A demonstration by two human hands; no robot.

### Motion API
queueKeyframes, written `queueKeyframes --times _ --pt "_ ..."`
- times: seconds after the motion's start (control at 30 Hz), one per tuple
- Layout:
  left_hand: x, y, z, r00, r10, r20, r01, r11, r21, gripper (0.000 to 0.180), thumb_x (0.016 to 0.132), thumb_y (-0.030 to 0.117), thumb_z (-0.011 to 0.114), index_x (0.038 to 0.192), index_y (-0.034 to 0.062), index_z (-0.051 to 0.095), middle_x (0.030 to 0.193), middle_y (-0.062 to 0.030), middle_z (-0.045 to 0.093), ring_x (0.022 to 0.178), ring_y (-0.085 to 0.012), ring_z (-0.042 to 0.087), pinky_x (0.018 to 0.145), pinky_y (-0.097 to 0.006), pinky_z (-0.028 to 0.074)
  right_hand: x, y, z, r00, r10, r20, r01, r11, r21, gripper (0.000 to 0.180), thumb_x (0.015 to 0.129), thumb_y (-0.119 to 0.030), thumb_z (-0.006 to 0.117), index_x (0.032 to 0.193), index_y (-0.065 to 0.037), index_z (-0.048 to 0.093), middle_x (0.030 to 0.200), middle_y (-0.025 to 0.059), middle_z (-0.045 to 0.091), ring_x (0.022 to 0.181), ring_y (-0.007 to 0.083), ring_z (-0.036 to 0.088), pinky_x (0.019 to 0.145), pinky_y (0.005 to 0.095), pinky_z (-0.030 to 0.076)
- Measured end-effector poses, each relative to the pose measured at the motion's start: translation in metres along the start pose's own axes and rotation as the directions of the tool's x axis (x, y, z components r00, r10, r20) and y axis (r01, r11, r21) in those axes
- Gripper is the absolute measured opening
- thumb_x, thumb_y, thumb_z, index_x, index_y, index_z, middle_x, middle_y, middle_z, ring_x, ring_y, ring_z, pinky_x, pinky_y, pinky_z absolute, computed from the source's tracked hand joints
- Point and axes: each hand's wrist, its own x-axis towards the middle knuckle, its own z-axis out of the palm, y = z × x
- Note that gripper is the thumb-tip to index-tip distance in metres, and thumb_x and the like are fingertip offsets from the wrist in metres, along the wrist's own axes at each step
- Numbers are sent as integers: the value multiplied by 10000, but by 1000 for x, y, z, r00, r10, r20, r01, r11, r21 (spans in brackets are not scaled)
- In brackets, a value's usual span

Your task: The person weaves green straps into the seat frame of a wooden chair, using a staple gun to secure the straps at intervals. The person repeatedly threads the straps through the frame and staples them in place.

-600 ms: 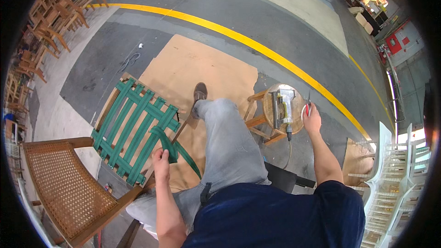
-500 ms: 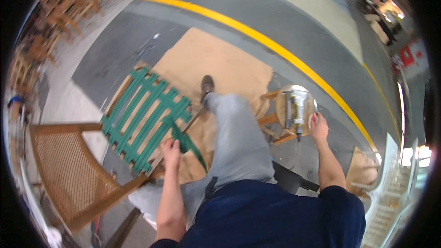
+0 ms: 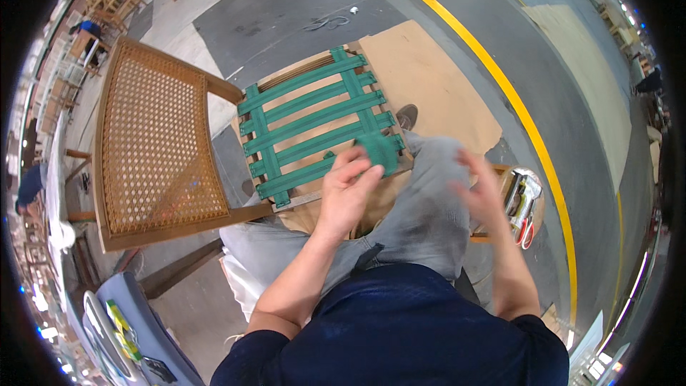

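The left grip [image 3: 348, 189] is pinched on a loose green strap [image 3: 379, 153], bunched and blurred above the near right corner of the webbed seat [image 3: 314, 123]; the right grip [image 3: 480, 189], blurred too, is spread and released over the right thigh, with nothing seen in it. At the lower left a blue-grey holder [image 3: 136, 293], whether bin or seat I cannot tell, carries a yellow-and-green item [image 3: 125, 330] and a dark one. Half a second ago the right hand had the red-handled scissors [image 3: 527, 234] beside the stool; now they lie on it, and that hand has come inward toward the left. The strap end, which trailed down by the knee, is now gathered at the fingers, and the view has swung so the seat sits nearer the middle. Green bands cross over the seat frame, joined on the left to a cane chair back [image 3: 153, 146]. On the round stool [image 3: 539, 209] a silver power tool [image 3: 525, 196] rests next to the scissors; the right forearm hides part of the stool. Brown cardboard [image 3: 436, 78] covers the floor beyond, partly blocked by seat and shoe [image 3: 407, 116].
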Motion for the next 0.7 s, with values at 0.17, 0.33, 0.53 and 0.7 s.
queueKeyframes --times 0.17,0.33,0.53,0.7 --pt "10 69 3 965 164 203 -174 984 30 221 979 75 724 1171 -28 761 1458 -145 587 1298 -211 588 1073 -336 478 62 -105 90 979 7 203 -164 612 774 514 963 -212 778 1409 -67 568 1164 99 704 1075 252 678 1005 416 528" --pt "30 44 -70 966 47 253 -63 996 56 416 1067 86 582 1481 46 594 1432 -121 659 1322 -200 609 1131 -347 470 103 -125 45 955 -161 248 -224 151 963 232 1100 -277 587 1190 -63 597 822 29 623 722 154 614 709 363 541" --pt "38 -66 -63 673 -429 603 378 900 218 508 1063 195 624 1543 60 525 1540 -100 570 1435 -202 504 1220 -370 366 109 -144 -23 907 -393 153 -294 -329 897 420 1124 -429 508 1090 -15 571 668 -25 494 503 76 468 506 281 447" --pt "46 -93 -45 368 -487 792 308 868 390 549 1061 386 641 1494 58 559 1429 -82 615 1292 -192 561 1122 -352 425 111 -139 -74 851 -520 73 -227 -240 944 587 1125 -483 470 1297 70 562 560 -29 437 430 76 405 424 268 414"
